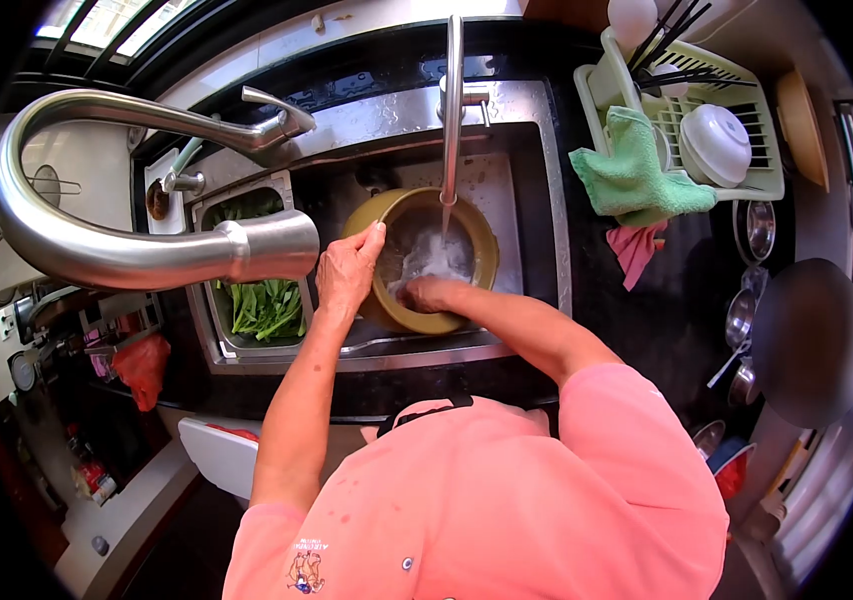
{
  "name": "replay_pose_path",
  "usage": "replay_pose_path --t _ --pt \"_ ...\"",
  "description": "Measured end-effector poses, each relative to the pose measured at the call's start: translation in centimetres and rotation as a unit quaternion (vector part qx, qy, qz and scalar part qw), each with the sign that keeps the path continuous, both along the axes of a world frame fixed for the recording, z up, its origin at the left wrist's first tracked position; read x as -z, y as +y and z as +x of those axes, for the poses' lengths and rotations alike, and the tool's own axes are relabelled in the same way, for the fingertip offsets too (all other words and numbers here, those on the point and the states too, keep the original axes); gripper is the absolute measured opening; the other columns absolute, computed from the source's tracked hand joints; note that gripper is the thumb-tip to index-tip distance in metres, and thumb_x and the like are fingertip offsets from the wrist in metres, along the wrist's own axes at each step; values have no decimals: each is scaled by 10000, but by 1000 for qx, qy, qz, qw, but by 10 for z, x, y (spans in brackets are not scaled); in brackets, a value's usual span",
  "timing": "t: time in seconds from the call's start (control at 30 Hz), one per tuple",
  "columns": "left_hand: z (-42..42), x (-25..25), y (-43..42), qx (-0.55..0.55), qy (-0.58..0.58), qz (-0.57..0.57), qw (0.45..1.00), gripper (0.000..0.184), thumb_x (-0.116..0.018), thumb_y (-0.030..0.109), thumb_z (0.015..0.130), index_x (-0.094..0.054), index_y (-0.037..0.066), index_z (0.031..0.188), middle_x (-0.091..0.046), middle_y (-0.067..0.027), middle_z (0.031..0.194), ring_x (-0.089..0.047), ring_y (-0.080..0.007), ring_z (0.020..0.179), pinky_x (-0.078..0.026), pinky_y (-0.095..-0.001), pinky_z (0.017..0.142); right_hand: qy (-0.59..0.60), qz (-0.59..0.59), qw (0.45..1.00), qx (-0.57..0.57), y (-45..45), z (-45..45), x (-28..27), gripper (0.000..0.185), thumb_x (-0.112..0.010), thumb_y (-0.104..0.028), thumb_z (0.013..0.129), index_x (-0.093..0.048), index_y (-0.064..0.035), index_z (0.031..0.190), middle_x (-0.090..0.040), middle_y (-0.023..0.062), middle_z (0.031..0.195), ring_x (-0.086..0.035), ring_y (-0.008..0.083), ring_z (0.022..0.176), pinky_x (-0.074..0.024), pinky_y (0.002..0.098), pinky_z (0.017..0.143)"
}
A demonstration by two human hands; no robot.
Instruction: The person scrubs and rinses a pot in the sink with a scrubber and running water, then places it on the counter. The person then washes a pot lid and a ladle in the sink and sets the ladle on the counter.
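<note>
An olive-brown pot [487, 245] is tilted in the sink, its round mouth facing up towards me. My left hand [349, 268] is closed on the pot's left rim, with the thumb over the edge. My right hand [427, 293] reaches inside the pot, down in foamy water, and its fingers are hidden there. From a slim steel tap [453, 120] a stream of water runs into the pot.
Left of the pot, a steel basket [287, 190] holds leafy greens [265, 307]. A thick curved steel faucet [137, 262] arches over the left side. At right stand a dish rack [762, 110] with white bowls [717, 145], a green cloth [637, 175] and a pink cloth [633, 252].
</note>
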State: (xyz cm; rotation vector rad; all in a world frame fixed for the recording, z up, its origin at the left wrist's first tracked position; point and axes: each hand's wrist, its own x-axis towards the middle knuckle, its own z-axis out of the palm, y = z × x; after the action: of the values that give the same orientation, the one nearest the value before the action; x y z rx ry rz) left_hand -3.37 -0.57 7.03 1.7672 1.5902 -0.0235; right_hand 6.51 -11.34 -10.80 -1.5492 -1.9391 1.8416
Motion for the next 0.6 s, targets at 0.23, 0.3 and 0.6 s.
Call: replay_pose_path --t 0.23,0.3,0.6 --pt "8 -3 -5 29 12 21 999 495 -591 622 907 -755 238 1174 -717 -212 1048 -677 -424 1019 -535 -451 880 -34 324 926 189 32 -49 64 290 -547 -181 892 -709 6 1043 -714 226 1066 -670 396 1039 -511 481 930" --pt "14 -6 -1 6 21 12 1000 499 -590 623 908 -753 236 1177 -716 -215 1049 -676 -425 1021 -534 -451 882 -113 312 916 225 51 -31 41 277 -541 -159 894 -721 14 1014 -720 208 1051 -679 377 1026 -530 470 899" --pt "8 -3 -6 -22 7 -5 1000 493 -578 592 931 -742 211 1197 -720 -219 1041 -675 -431 1021 -528 -459 883 -294 225 923 108 26 20 118 236 -550 -206 936 -747 -93 1003 -731 118 1005 -711 303 992 -559 441 813"
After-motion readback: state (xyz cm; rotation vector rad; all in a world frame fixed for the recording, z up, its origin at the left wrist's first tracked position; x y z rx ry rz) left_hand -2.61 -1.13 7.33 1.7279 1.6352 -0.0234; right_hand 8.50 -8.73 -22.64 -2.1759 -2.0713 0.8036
